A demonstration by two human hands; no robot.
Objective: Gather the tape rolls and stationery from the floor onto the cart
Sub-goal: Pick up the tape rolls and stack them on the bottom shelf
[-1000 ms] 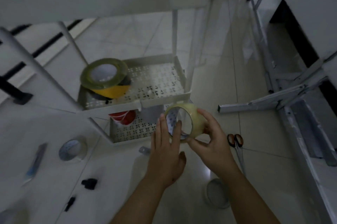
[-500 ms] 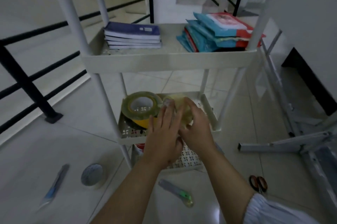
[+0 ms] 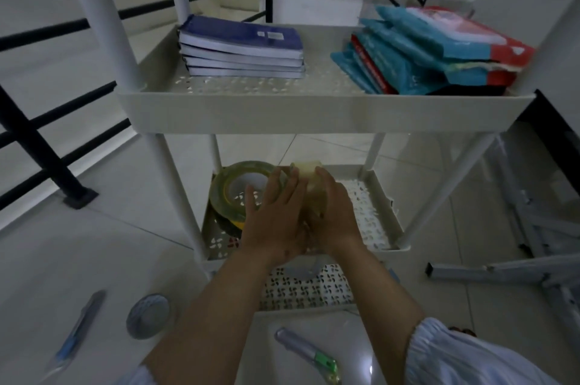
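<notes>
A clear tape roll (image 3: 309,176) stands on edge over the middle shelf (image 3: 381,212) of the white cart, held between both hands. My left hand (image 3: 276,221) presses its left side and my right hand (image 3: 334,218) wraps its right side; most of the roll is hidden by my fingers. A large greenish tape roll (image 3: 233,193) lies stacked on a yellow-black roll at the shelf's left, touching my left hand. On the floor lie a small grey tape roll (image 3: 148,315), a blue cutter (image 3: 80,326) and a grey-green cutter (image 3: 309,353).
The top shelf (image 3: 314,114) carries a stack of blue notebooks (image 3: 241,47) and teal-red packets (image 3: 436,52). A bottom shelf (image 3: 314,290) shows below my wrists. A folded metal frame (image 3: 502,268) lies on the floor at the right, black railing (image 3: 37,146) at the left.
Both hands lifted the clear tape roll from near the floor up into the cart's middle shelf, beside the greenish roll. The view tilted upward, bringing the top shelf into sight.
</notes>
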